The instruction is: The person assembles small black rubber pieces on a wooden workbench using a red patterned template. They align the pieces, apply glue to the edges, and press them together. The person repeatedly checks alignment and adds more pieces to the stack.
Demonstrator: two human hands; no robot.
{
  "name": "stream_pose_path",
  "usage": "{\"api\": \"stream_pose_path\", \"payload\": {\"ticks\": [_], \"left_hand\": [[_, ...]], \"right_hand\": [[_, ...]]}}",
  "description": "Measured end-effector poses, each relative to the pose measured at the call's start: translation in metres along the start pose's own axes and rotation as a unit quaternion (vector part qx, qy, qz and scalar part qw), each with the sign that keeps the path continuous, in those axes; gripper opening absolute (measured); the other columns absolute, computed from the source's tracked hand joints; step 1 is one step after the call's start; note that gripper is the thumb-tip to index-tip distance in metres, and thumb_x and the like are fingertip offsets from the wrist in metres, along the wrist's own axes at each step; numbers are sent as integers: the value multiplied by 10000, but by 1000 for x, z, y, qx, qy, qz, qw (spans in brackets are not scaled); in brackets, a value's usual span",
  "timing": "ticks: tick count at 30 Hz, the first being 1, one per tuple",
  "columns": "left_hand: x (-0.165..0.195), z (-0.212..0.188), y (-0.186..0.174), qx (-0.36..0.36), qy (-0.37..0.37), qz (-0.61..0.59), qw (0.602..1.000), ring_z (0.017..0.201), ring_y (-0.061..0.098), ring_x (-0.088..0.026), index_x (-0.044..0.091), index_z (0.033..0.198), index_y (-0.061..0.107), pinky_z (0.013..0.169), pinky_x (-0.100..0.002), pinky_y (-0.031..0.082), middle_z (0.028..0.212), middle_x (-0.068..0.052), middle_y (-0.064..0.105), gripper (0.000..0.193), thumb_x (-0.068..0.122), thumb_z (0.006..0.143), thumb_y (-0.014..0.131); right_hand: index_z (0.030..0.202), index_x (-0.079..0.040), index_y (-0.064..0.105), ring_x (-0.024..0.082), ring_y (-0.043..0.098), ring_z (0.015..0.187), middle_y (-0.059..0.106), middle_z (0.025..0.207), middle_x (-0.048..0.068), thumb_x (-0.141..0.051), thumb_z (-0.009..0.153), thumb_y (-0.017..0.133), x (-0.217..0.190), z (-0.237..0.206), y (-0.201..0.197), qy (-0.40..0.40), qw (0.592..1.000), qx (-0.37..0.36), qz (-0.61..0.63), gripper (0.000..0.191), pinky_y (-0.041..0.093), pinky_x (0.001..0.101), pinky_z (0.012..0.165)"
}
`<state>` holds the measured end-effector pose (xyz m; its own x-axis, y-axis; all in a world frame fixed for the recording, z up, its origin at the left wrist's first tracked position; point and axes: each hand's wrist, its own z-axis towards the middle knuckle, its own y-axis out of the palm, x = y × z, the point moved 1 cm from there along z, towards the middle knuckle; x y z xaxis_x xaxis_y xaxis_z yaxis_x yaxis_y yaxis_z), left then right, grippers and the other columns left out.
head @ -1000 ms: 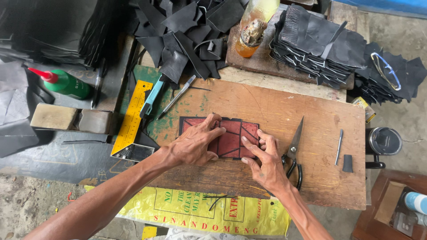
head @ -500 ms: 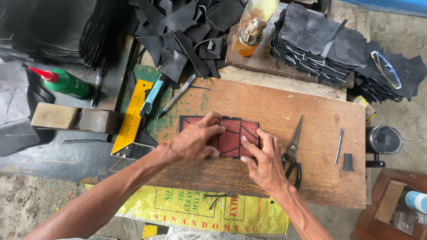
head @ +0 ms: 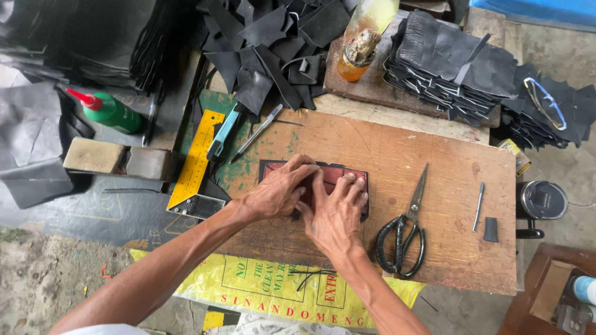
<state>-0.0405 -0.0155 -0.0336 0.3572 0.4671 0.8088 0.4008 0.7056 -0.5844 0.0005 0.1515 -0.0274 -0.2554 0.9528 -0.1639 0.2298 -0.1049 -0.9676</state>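
A dark red leather piece (head: 335, 173) with a black edge lies flat on the wooden board (head: 447, 186). My left hand (head: 276, 189) presses down on its left part, fingers spread. My right hand (head: 335, 211) lies beside it with the fingers flat over the piece's middle and right part. Both hands cover most of the piece and touch each other.
Black-handled scissors (head: 406, 232) lie right of my hands, a thin metal tool (head: 478, 206) farther right. A yellow square ruler (head: 195, 167), a teal cutter (head: 222, 133) and a pen (head: 254, 133) sit at left. Black leather scraps (head: 273, 49) and a stack (head: 447, 62) lie behind; a green bottle (head: 108, 110) stands far left.
My right hand has slid left and up over the red piece, closing in on my left hand, which stays pressed on its left part.
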Motion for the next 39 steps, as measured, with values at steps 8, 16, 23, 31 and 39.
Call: {"api": "stream_pose_path", "payload": {"ticks": [8, 16, 23, 31, 39], "left_hand": [[28, -43, -31, 115, -216, 132, 960, 1222, 534, -410, -39, 1370, 487, 1022, -465, 452, 1386, -251, 505, 588, 128, 861, 729], [21, -59, -9, 165, -240, 125, 948, 1296, 466, -439, -111, 1431, 383, 1096, -483, 375, 1401, -290, 485, 849, 112, 733, 811], [18, -57, 5, 185, -207, 177, 944, 1304, 456, -452, -107, 1399, 441, 1105, -492, 368, 1412, -305, 484, 775, 20, 711, 774], [8, -58, -27, 166, -205, 178, 948, 1086, 635, -444, -46, 1164, 658, 904, -489, 530, 1240, -286, 616, 381, 75, 810, 728], [-29, 0, -74, 104, -256, 322, 906, 813, 683, -456, -53, 918, 664, 695, -532, 556, 948, -301, 663, 172, 30, 769, 639]], "right_hand": [[1592, -283, 189, 721, 221, 1324, 236, 1438, 462, -638, 933, 528, -15, 0, -22, 27, 998, -54, -19, 822, 378, 832, 877], [1584, -362, 203, 747, 240, 1286, 249, 1429, 472, -592, 929, 547, -18, -2, -28, 4, 998, -48, -41, 775, 405, 834, 833], [1576, -352, 219, 758, 204, 1289, 217, 1447, 467, -569, 928, 570, -19, 0, -28, 1, 999, -36, -20, 768, 373, 860, 834], [1599, -250, 174, 735, 161, 1342, 170, 1502, 455, -563, 949, 558, -32, 7, -38, 29, 992, -120, -17, 818, 414, 837, 834], [1613, -158, 136, 726, 137, 1365, 128, 1517, 450, -512, 994, 527, -44, 7, -47, 55, 986, -155, -1, 813, 415, 804, 899]]}}
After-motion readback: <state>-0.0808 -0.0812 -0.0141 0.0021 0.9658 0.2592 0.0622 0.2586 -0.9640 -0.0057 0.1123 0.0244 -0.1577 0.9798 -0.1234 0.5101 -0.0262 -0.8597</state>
